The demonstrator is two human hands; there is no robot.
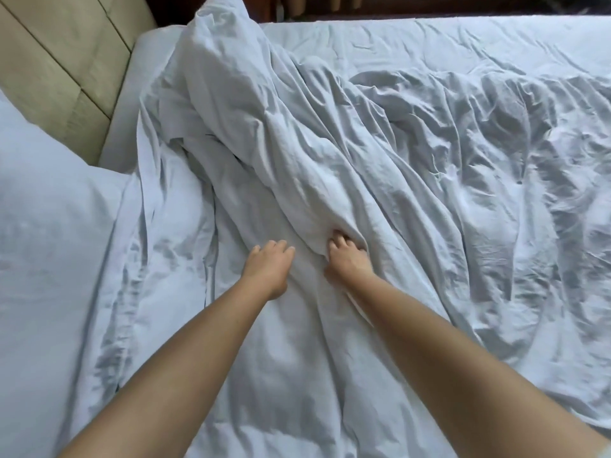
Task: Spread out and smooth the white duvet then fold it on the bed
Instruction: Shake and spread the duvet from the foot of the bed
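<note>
I have 2 bare arms stretched out over the bed [413,44]. The white duvet [330,160] lies all crumpled on it. It is bunched up in a long lumpy heap that runs from the head end of the bed down toward me, and more of it is spread in wrinkles out to the right edge.

My right hand [347,259] is on the duvet near the middle of the bed. Its fingers [337,244] are curled and dug into a thick fold, so it grips the cloth there. My left hand [267,266] is just beside it, a little to the left. Its fingers are loose and a bit bent, and they rest on the flat part of the duvet without grabbing it.

A white pillow [43,209] sits at the left edge, next to the duvet. Behind it, at the head end, is a tan padded headboard [66,61]. The far side of the bed shows flat sheet with small creases.
</note>
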